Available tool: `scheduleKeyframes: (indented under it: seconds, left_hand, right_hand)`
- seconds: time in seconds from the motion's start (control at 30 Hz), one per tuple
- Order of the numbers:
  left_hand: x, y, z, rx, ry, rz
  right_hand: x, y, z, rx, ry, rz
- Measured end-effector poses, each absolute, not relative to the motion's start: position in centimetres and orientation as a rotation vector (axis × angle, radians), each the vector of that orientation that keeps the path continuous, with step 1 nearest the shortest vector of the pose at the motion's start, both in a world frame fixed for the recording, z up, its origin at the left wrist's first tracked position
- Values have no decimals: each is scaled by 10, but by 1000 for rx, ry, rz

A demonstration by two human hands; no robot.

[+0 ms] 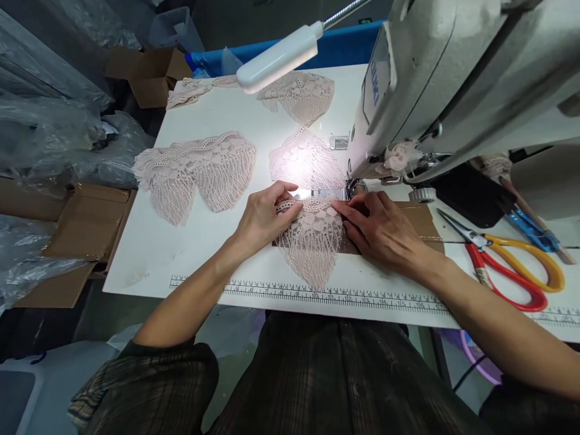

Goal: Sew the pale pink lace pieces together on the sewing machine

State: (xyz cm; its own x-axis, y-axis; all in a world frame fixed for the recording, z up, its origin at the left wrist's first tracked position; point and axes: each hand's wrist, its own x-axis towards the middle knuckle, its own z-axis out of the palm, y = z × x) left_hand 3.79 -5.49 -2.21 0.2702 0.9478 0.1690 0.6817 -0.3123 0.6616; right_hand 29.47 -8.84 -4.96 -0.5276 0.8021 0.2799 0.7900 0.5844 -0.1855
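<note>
So both hands were flat on the pale pink lace panel (310, 241), which lay on the white counter (149, 260) right in front of the grey-white industrial sewing machine (453, 78), its top edge tucked up at the metal presser foot (348, 188). The left hand (265, 214) had its fingers curled over the scalloped trim, pinching it lightly, and the right hand (380, 226) lay mostly open, fingertips pressing the lace's right edge down on a brown cardboard sheet (423, 223). Best bet here, I'd say, was keeping the trim taut and level between both hands and feeding slowly, fingertips staying clear of the needle. Room-wise: open counter to the left, with another pink lace piece (199, 172) well apart, and more lace (306, 160) behind the foot under the white lamp (276, 57). Tighter on the right, where red-and-yellow-handled scissors (512, 266) sat near the wrist. The printed ruler strip (362, 297) marked the near edge, just below the lace's tip.
</note>
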Motion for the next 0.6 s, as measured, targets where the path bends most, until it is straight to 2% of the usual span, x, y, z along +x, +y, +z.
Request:
scheduleKeyframes:
  seconds: [0.6]
  left_hand:
    - [39,-55,-25,2090,1481,788]
  right_hand:
    - [289,-92,-45,-1358,-2492,5]
